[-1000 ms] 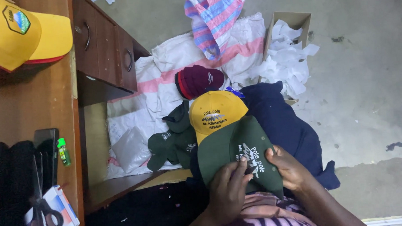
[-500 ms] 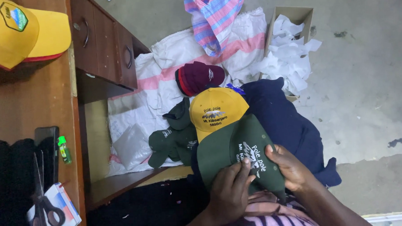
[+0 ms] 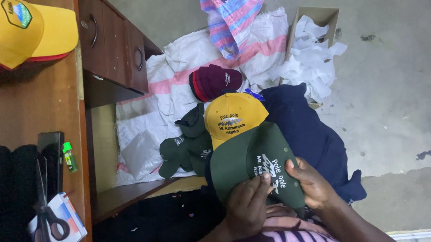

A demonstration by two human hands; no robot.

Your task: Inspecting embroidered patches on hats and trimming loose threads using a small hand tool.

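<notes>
**Both hands on the green cap**

Your left hand lies flat on the dark green cap, fingers together and only slightly curled, their tips pressed against the white stitching on the cap's front panel. It rests on the cloth rather than clamping it. Your right hand comes in from the other side, its thumb laid over the top of the crown beside the stitching and the other fingers tucked under the cap's edge, so the cap is pinched between thumb and fingers there. The two hands sit close together, fingertips almost meeting over the lettering.

The green cap lies in your lap, its crown overlapping a yellow cap that sits just above it. Beside the yellow cap lies a pile of more green caps, and past it a maroon cap, all on a white sack with a pink stripe spread on the floor. A dark blue garment lies under and beside your right hand. On the wooden desk to your left are another yellow cap, a phone, a small green lighter and scissors.
</notes>
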